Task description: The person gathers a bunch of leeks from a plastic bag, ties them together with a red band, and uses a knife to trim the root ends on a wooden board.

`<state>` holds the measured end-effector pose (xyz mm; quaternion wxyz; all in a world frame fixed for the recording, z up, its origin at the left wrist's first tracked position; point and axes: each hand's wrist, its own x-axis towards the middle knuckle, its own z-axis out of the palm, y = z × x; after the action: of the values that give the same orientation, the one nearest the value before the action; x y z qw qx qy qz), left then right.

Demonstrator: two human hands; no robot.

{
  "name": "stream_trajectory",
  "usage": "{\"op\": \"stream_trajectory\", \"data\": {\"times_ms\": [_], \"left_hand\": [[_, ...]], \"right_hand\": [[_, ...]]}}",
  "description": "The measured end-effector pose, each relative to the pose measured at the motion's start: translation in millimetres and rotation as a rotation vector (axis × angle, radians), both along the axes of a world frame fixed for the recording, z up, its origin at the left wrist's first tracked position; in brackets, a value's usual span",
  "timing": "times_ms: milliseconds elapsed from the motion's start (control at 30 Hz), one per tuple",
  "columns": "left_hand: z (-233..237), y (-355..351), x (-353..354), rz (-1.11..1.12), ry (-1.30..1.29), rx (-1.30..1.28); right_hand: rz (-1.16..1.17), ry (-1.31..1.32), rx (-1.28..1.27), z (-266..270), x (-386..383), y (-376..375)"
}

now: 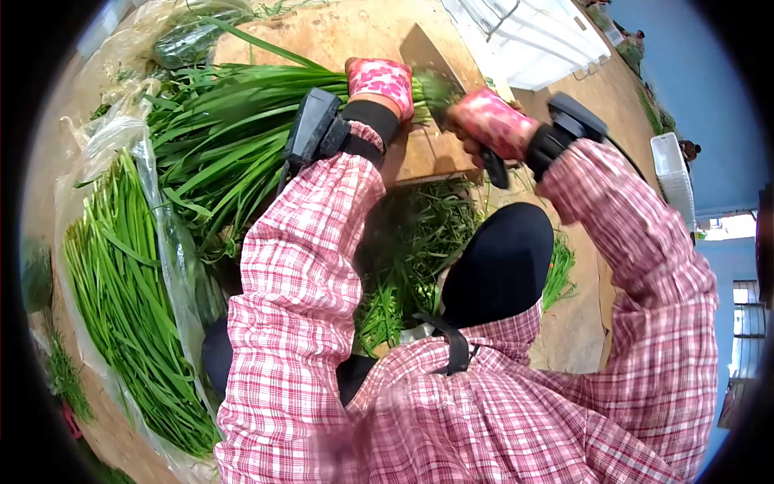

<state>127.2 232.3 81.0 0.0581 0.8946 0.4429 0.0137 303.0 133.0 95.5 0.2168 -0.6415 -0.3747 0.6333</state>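
Observation:
My left hand (379,82), in a pink patterned fingerless glove, is wrapped round a thick bundle of garlic chives (242,121). The long green leaves fan out to the left, and the cut ends poke out just right of my fist. In my right hand (493,123), gloved the same way, is a cleaver (427,55) with a broad blade and a dark handle. Its blade stands close beside the stem ends, where some bits look blurred. Both hands are over a wooden board (322,24).
Another pile of chives (121,298) lies on clear plastic sheeting (173,266) at the left. Green trimmings (419,234) are heaped below the board, near my knee (504,258). A white plastic crate (536,48) stands at the upper right, with a white basket (671,173) farther off.

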Motion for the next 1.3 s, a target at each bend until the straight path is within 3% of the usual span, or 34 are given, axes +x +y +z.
{"op": "stream_trajectory", "data": {"times_ms": [33, 67, 167, 233, 267, 367, 433, 467, 567, 667, 767, 900, 1000, 1033, 1133, 1167, 1233, 1300], "left_hand": [[-0.6, -1.4, 0.2, 0.003, -0.013, 0.019], [3.2, -0.5, 1.1, 0.003, 0.037, -0.005], [9.6, -7.3, 0.1, -0.002, 0.069, -0.051], [7.3, -7.1, -3.3, -0.003, 0.050, -0.050], [4.0, -6.1, -2.2, -0.008, 0.039, -0.039], [3.4, -6.2, -4.0, 0.010, 0.011, -0.048], [3.3, -0.2, 1.5, 0.015, 0.026, -0.061], [-8.5, 5.0, 2.5, 0.005, -0.063, 0.023], [-0.8, 0.1, -1.4, -0.005, -0.068, -0.008], [1.6, 0.2, -2.0, -0.011, -0.007, -0.031], [1.7, 0.3, 0.1, -0.001, -0.011, -0.024], [4.6, -0.2, 1.8, -0.003, 0.037, -0.037], [9.1, -5.7, 0.6, 0.009, 0.042, -0.041], [10.1, -7.5, 0.0, 0.013, 0.038, -0.041], [0.2, -3.7, -3.3, -0.034, -0.071, 0.034], [5.5, -6.7, -4.0, -0.056, -0.119, 0.092], [30.1, -18.2, -12.2, -0.085, -0.118, -0.007], [23.0, -12.6, -32.4, -0.131, -0.333, 0.092]], "right_hand": [[-0.091, 0.115, -0.035, -11.1, -4.8, 6.0], [0.045, 0.022, 0.068, -14.0, -5.5, 14.4], [0.072, -0.026, 0.056, 3.7, -12.6, 6.7], [-0.043, -0.140, -0.087, 27.0, -25.4, -6.5], [-0.145, -0.052, -0.187, 34.2, -28.5, -9.1], [-0.206, -0.004, -0.171, 21.8, -35.1, -6.3], [0.060, -0.284, 0.095, -6.2, -24.7, 12.5], [0.375, -0.335, 0.344, -46.1, 4.3, 34.2], [1.040, -0.863, 0.908, -35.9, -0.2, 38.6], [0.750, -0.516, 0.806, -53.2, 12.7, 25.1], [0.899, -0.671, 0.902, -58.7, 17.5, 46.3], [0.882, -0.763, 0.681, -46.9, 7.2, 68.0], [0.606, -0.987, 0.433, -8.6, -7.2, 36.9], [0.275, -0.746, 0.225, -0.1, -1.8, 29.1], [0.640, -1.069, 0.826, 6.1, 66.6, 49.3], [0.663, -1.498, 0.752, 12.8, 72.8, 61.6], [0.359, -1.302, 0.710, -4.0, 95.1, 94.6], [0.156, -1.203, 0.778, -24.8, 111.8, 125.1]]}}
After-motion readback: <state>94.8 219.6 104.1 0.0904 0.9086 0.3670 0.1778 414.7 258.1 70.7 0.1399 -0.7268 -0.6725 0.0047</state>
